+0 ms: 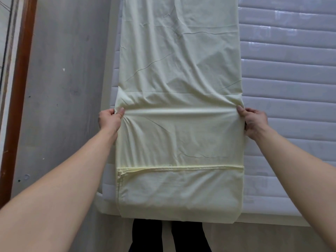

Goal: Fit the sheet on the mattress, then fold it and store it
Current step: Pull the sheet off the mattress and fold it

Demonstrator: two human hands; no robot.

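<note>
A pale yellow sheet (179, 70), folded into a long narrow strip, lies along the left part of the white quilted mattress (291, 88). My left hand (110, 120) pinches the strip's left edge, thumb on top. At the same height my right hand (254, 122) pinches the right edge. Between the hands the cloth is raised into a taut ridge. The near end of the strip, with a hemmed band across it, hangs slightly over the mattress's front edge.
A grey concrete floor (63, 88) runs along the mattress's left side. A brown wooden door frame (20, 88) stands at the far left. My dark-trousered legs (171, 237) show below the mattress's front edge.
</note>
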